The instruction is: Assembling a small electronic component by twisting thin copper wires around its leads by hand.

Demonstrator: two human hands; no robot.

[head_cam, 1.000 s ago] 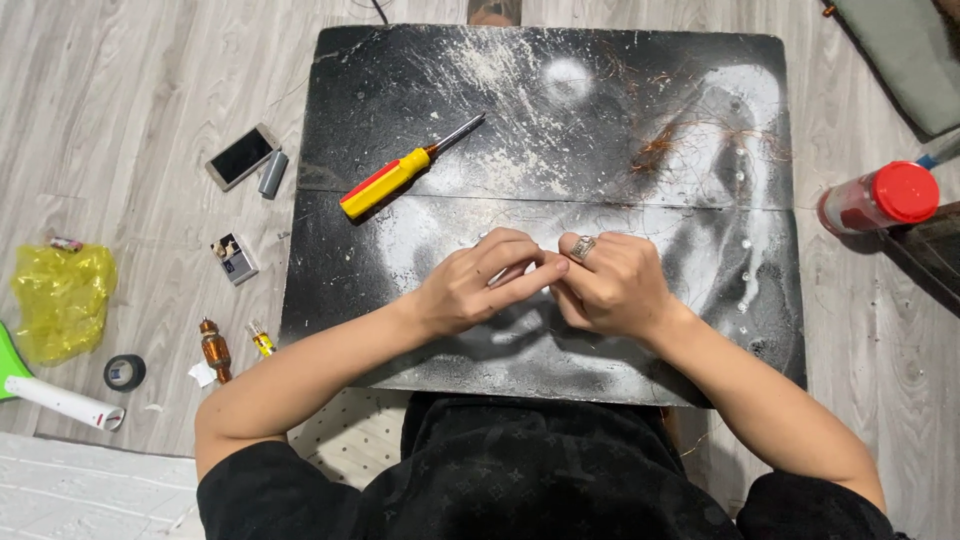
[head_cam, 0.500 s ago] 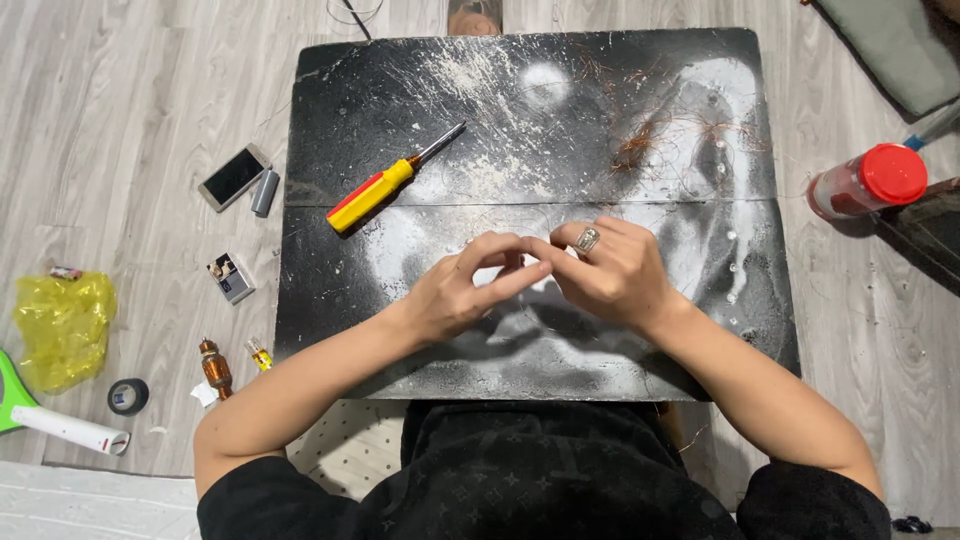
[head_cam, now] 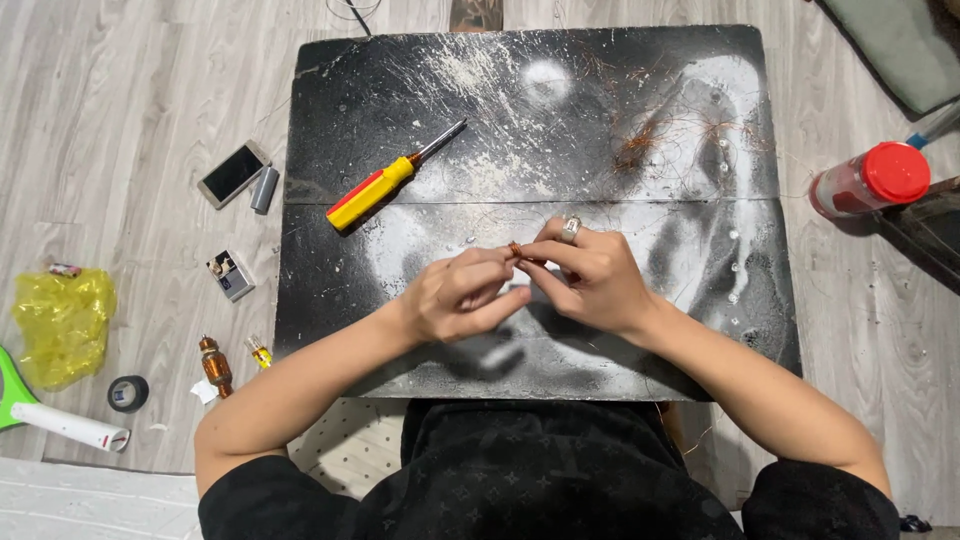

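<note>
My left hand [head_cam: 462,296] and my right hand [head_cam: 590,275] meet over the middle of a black board [head_cam: 330,300] streaked with white. Between the fingertips of both hands sits a small copper-coloured piece [head_cam: 515,249], mostly hidden by the fingers. A silver ring shows on my right hand. A screwdriver [head_cam: 385,185] with a red and yellow handle lies on the board up and left of my hands. A tangle of thin copper wire [head_cam: 640,150] lies on the board's far right part.
On the wooden floor to the left lie a phone [head_cam: 232,173], a small grey cylinder [head_cam: 264,188], a lighter-like box [head_cam: 231,275], a copper-wound motor core [head_cam: 214,365], a tape roll [head_cam: 127,393], and a yellow plastic bag [head_cam: 62,322]. A red-capped jar [head_cam: 868,180] lies at right.
My hands have stayed together over the board's middle, with the fingers shifting slightly around the small copper piece. The camera has tilted a little.
</note>
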